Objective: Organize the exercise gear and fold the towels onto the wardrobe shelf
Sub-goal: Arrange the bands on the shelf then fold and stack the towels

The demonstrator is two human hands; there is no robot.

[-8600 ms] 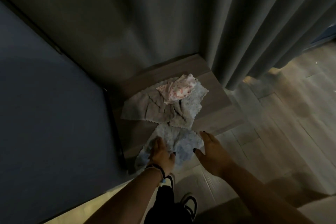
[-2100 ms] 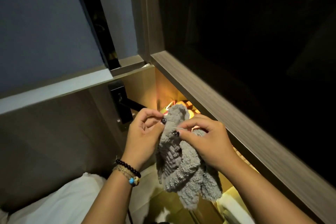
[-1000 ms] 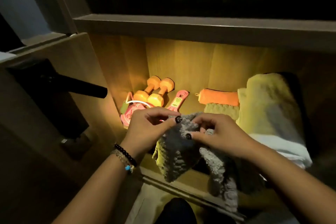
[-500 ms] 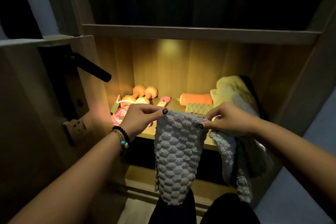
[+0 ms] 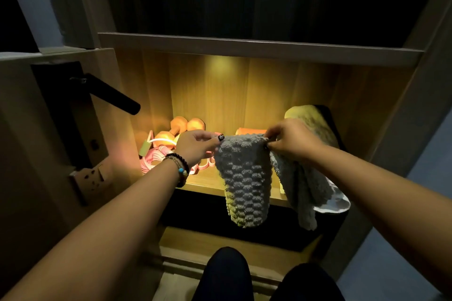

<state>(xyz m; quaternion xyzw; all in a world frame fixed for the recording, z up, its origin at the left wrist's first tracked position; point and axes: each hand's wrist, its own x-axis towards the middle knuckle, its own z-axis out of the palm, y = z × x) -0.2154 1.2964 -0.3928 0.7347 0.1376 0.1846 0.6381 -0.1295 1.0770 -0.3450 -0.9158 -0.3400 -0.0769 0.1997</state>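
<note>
Both hands, left hand and right hand, pinch the grey towel along its top edge, its length hanging straight down before the shelf.

The towel pinched between both hands is grey with a raised bubble pattern. Left of the grip lie orange dumbbells and pink bands; behind it an orange roll; right, a yellowish towel stack.

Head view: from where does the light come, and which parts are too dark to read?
Head view: a warm lamp glow on the lit shelf's back panel lights the dumbbells and grey towel; the compartment above is black, unreadable; wide-angle lens bends the frame edges.
</note>
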